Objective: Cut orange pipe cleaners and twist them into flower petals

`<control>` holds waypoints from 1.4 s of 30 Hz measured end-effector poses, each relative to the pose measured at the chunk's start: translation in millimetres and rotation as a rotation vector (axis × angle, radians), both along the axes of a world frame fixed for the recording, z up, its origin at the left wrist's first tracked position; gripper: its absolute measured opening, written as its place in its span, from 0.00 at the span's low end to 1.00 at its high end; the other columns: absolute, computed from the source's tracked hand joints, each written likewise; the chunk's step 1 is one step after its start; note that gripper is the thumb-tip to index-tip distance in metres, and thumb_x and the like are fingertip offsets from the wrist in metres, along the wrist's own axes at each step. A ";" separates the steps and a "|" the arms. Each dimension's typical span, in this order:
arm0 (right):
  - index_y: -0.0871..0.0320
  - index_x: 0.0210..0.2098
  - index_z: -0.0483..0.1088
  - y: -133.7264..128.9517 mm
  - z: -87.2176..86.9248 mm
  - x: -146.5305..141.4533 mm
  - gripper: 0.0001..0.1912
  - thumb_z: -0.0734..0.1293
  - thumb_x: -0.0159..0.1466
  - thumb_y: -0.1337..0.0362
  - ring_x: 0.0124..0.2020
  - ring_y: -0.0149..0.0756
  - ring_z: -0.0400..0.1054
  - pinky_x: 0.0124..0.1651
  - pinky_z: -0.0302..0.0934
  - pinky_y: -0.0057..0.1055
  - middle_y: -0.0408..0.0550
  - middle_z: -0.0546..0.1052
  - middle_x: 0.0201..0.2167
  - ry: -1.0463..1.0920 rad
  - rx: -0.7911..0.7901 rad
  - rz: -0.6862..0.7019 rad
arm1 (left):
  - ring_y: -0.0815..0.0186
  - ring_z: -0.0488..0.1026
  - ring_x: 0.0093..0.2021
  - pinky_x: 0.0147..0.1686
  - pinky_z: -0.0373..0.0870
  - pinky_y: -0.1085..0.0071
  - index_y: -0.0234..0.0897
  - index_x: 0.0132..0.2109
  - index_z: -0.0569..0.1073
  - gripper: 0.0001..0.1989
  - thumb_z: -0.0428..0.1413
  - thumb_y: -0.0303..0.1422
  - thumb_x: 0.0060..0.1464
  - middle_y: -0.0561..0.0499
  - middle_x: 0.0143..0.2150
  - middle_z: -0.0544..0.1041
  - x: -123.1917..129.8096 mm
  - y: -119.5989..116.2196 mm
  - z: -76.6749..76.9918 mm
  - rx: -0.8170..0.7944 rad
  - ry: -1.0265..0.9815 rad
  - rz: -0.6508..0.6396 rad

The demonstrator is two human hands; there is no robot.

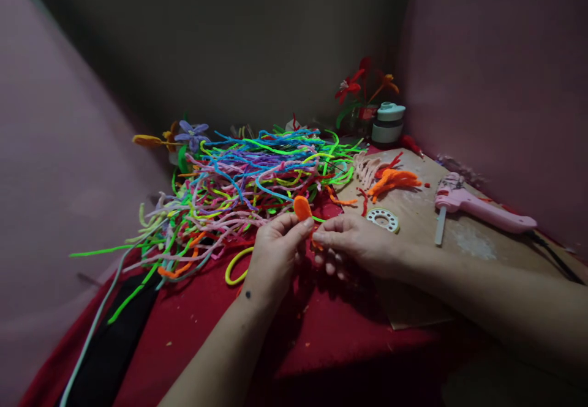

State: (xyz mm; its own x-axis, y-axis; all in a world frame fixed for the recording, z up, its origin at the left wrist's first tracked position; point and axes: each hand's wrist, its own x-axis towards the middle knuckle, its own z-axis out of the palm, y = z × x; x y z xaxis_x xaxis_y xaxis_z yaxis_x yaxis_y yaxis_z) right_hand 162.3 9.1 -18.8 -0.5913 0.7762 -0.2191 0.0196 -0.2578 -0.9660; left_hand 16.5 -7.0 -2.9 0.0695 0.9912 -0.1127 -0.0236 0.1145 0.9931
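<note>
Between the thumb and fingers of my left hand (280, 245) is an orange pipe cleaner petal (302, 208), its rounded end pointing up. My right hand (346, 240) pinches close beside it, the fingertips around a bit of orange low down between the hands; whether that is the same piece is hidden by the fingers. Just beyond both hands spreads a large heap of coloured pipe cleaners (257, 165). Several short orange pipe cleaners (394, 182) lie past my right hand, near a round white piece with holes (383, 220).
A pink glue gun (487, 211) rests on a brown board (473, 242) at the right, its cord trailing off. Behind stand a teal-lidded jar (388, 124) and red pipe cleaner flowers (351, 84). Purple flowers (193, 133) stand at back left. Red cloth (184, 339) covers the table.
</note>
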 end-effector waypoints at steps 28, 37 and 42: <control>0.61 0.29 0.67 1.8 6.3 4.5 0.04 0.62 0.56 0.66 0.16 0.22 0.55 0.18 0.50 0.21 0.37 0.65 0.18 -0.011 0.369 -0.465 | 0.77 0.51 0.14 0.15 0.48 0.76 0.35 0.21 0.63 0.11 0.56 0.32 0.44 0.59 0.15 0.57 -0.8 0.4 0.8 -0.146 -0.039 -0.096; 0.63 0.28 0.70 2.0 7.5 4.2 0.08 0.69 0.51 0.64 0.17 0.21 0.58 0.19 0.52 0.21 0.39 0.69 0.19 0.070 0.214 -0.336 | 0.76 0.54 0.15 0.16 0.49 0.76 0.34 0.23 0.66 0.09 0.55 0.32 0.47 0.57 0.15 0.62 -2.2 0.0 -4.1 -0.136 0.065 -0.204; 0.63 0.27 0.69 3.6 6.4 5.0 0.06 0.68 0.50 0.66 0.16 0.21 0.58 0.19 0.52 0.21 0.39 0.68 0.18 0.105 0.213 -0.411 | 0.77 0.56 0.15 0.17 0.49 0.76 0.32 0.24 0.68 0.12 0.57 0.36 0.48 0.56 0.16 0.64 -2.0 -0.8 -2.6 -0.117 0.090 -0.238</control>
